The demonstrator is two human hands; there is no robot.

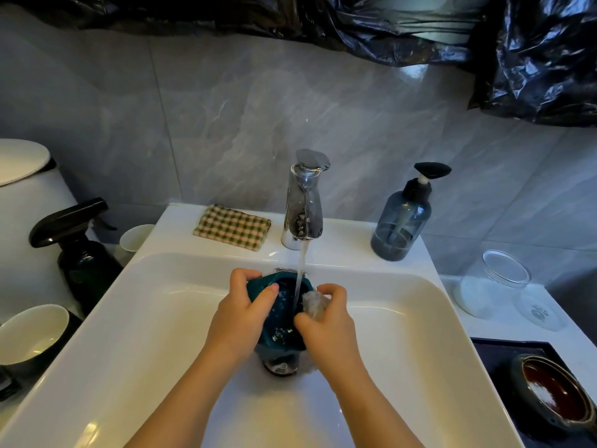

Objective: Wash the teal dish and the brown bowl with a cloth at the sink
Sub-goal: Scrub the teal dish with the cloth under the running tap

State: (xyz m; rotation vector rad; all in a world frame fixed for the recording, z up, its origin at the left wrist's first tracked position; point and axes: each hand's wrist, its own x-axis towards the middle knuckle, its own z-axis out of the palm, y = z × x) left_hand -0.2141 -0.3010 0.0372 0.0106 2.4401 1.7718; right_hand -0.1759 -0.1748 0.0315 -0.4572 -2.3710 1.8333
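A: How is the person doing this step well?

B: The left hand is closing around the left rim of the teal dish, with the thumb lying over the edge, and it is keeping the dish tilted under the water stream from the faucet. The right hand is pinching a small pale cloth between the fingers and is pressing it on the right inner side of the dish. I think it is good to turn the dish slowly with the left hand while the cloth is rubbing in circles, so every part is passing under the water.

A: Where is the dish lying relative to the hands?

B: It is between both hands, touching both, above the drain in the middle of the sink. The grip is wet, so I judge the dish can slip.

A: And the other one?

B: The brown bowl is waiting well apart, on the dark tray at the right. It seems not washed yet.
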